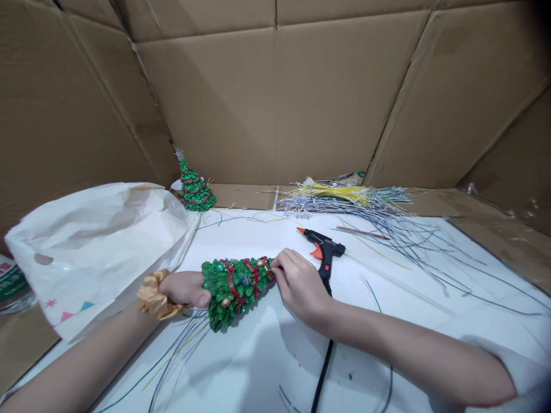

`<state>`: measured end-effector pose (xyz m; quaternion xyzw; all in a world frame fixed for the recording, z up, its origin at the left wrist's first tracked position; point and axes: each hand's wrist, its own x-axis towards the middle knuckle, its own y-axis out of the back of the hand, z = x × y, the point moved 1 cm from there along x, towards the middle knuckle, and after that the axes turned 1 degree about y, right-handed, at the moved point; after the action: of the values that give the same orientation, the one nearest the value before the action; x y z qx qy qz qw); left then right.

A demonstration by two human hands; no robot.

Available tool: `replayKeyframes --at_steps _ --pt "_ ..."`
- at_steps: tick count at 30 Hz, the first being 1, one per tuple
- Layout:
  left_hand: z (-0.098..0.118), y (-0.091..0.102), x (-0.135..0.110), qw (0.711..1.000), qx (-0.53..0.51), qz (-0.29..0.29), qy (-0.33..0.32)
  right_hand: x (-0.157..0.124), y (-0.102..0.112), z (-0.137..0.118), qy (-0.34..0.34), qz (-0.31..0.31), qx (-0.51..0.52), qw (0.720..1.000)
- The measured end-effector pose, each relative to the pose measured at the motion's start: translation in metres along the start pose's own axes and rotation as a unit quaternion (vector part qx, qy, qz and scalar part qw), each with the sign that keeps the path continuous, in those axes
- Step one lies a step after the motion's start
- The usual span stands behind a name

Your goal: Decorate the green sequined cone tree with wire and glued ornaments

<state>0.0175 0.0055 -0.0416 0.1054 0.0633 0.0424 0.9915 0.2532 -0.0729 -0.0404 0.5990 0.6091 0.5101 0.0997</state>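
A small green Christmas tree ornament with red garland and gold baubles lies on its side above the white table, its tip to the right. My left hand, an orange scrunchie on its wrist, grips the tree at the base; most of its fingers are hidden behind or under the tree. At the narrow tip, the fingers of my right hand are pinched together. Whether they hold the tip itself or something small on it cannot be made out. Several thin wires trail from beneath the tree's base.
Right of my hands lies a black and orange glue gun with a glue stick and cord. Wire bundles spread at the back right. Another decorated tree stands at the back left beside a white plastic bag. Cardboard walls surround the table.
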Motion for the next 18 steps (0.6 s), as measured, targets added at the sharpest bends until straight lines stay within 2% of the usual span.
replayKeyframes --at_steps 7,18 --pt "0.003 -0.004 0.003 0.999 -0.044 0.001 -0.004 -0.008 -0.003 0.001 0.017 0.030 0.008 0.999" --pt "0.010 -0.007 0.005 0.998 -0.053 0.003 0.025 -0.015 -0.007 0.005 0.048 0.070 0.057 0.995"
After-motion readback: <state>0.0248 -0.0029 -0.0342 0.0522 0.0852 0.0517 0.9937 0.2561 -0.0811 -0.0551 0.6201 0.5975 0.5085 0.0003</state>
